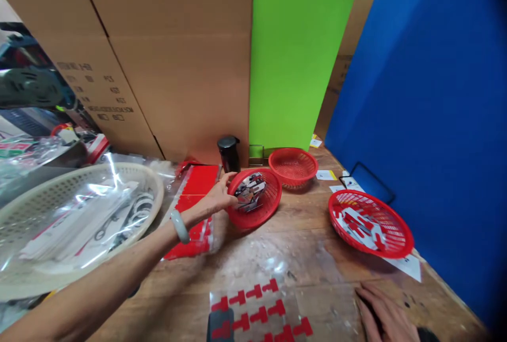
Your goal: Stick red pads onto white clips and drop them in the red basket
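Note:
My left hand [222, 194], with a pale bangle [180, 226] on the wrist, grips the left rim of a round red plastic basket [259, 220]. The basket tilts toward me, and small flat metal and dark pieces [251, 192] lie in it. Low on the right, my right hand [384, 314] rests on the table with its fingers laid out, partly cut off by the frame. Beside it lies a clear plastic sheet [328, 305] bearing rows of red T-shaped pieces [259, 314]. A dark grey patch [220, 321] shows under the sheet's left part.
A second red basket [293, 165] stands behind; a third [402, 231] at right holds red and white pieces. A large cream basket [152, 210] with plastic-wrapped packs is at left. Red packaging [196, 189] and a black-lidded container [228, 152] stand near cardboard [178, 67], green [297, 51] and blue panels [428, 94].

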Demonstrator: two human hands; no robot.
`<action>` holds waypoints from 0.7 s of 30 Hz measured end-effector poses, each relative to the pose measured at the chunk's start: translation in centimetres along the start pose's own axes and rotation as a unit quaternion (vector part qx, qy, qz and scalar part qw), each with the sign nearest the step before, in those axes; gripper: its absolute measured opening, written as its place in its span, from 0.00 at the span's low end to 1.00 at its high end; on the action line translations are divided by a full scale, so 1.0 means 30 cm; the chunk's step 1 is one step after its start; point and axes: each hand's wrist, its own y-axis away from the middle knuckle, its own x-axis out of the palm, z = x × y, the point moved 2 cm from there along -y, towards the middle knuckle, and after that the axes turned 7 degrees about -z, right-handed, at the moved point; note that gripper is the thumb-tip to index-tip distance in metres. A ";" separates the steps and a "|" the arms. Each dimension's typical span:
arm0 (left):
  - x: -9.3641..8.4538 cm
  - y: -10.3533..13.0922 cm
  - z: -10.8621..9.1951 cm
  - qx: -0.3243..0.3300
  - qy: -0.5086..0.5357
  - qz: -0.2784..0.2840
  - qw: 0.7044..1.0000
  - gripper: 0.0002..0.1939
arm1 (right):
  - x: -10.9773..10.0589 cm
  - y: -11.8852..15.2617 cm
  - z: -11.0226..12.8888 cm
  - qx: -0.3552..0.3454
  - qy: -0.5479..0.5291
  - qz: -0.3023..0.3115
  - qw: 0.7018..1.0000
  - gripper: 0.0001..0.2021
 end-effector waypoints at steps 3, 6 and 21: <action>0.030 -0.020 0.001 0.034 -0.028 0.002 0.999 0.40 | -0.005 -0.004 0.014 0.015 -0.002 0.004 1.000 0.15; 0.033 -0.046 0.015 0.085 -0.084 -0.007 0.993 0.39 | -0.012 -0.009 0.027 0.026 -0.007 0.009 1.000 0.15; 0.012 -0.024 0.014 0.395 -0.414 0.051 0.818 0.39 | -0.023 -0.011 0.044 0.060 -0.025 0.027 0.998 0.17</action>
